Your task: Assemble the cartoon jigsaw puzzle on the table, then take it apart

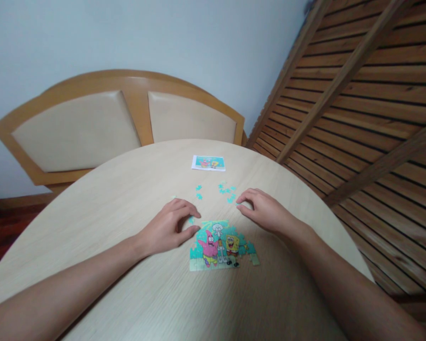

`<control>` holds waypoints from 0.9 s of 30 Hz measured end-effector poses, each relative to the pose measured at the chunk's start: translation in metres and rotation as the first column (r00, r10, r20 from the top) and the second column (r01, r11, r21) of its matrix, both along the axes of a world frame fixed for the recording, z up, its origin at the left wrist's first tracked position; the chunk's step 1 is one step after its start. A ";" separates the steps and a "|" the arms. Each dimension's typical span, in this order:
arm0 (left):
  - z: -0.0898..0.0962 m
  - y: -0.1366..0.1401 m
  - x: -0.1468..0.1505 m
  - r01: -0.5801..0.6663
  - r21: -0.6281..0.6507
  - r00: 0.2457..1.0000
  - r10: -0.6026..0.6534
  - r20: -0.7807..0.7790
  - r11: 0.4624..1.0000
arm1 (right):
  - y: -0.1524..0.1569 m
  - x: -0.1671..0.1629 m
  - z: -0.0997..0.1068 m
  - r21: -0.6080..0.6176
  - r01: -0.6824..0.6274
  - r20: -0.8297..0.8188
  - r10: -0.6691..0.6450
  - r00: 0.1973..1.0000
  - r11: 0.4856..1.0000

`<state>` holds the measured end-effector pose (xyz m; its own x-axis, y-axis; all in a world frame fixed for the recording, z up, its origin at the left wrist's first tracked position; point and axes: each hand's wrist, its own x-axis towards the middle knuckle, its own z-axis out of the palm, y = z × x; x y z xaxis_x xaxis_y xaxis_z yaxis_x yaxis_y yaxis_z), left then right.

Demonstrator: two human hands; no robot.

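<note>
A partly assembled jigsaw puzzle (209, 255) of cartoon figures lies flat on the table, its upper and right edges uneven. My left hand (170, 225) rests at its upper left, thumb and fingers apart, the thumb tip by the puzzle's edge. In the gap of that hand a loose teal piece (191, 220) lies on the table. To the upper right of the puzzle, my right hand (266, 208) has its thumb and fingertips close together on a small teal puzzle piece (237, 204), mostly hidden by the fingers.
Several loose teal pieces (227, 191) lie beyond the puzzle, with two more pieces (199, 192) to their left. Farther back is a reference picture card (209, 163). A padded chair (145, 109) stands behind the round table (128, 293), and a slatted wooden panel (362, 118) rises at right.
</note>
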<state>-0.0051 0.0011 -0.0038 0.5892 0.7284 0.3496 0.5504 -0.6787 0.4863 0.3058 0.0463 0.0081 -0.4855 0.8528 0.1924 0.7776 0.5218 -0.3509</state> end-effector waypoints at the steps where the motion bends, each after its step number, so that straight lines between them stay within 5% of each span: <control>1: 0.002 -0.001 0.000 0.028 0.012 0.999 -0.028 -0.022 1.000 | -0.002 -0.002 0.003 0.014 0.002 0.027 -0.003 1.000 1.000; 6: 0.010 -0.009 0.006 0.185 0.079 0.979 -0.176 -0.105 0.980 | -0.009 -0.011 0.014 -0.001 0.090 0.070 -0.089 0.994 0.996; 10: 0.013 -0.016 0.011 0.293 0.128 0.949 -0.272 -0.160 0.948 | -0.011 -0.014 0.013 -0.085 0.138 -0.068 -0.144 0.987 0.987; 16: 0.014 -0.023 0.017 0.353 0.136 0.925 -0.324 -0.198 0.925 | -0.015 -0.022 0.009 -0.102 0.039 -0.273 -0.066 0.960 0.994; 27: 0.015 -0.032 0.025 0.461 0.158 0.875 -0.417 -0.248 0.873 | -0.031 -0.041 0.009 -0.235 -0.150 -0.408 0.043 0.912 0.960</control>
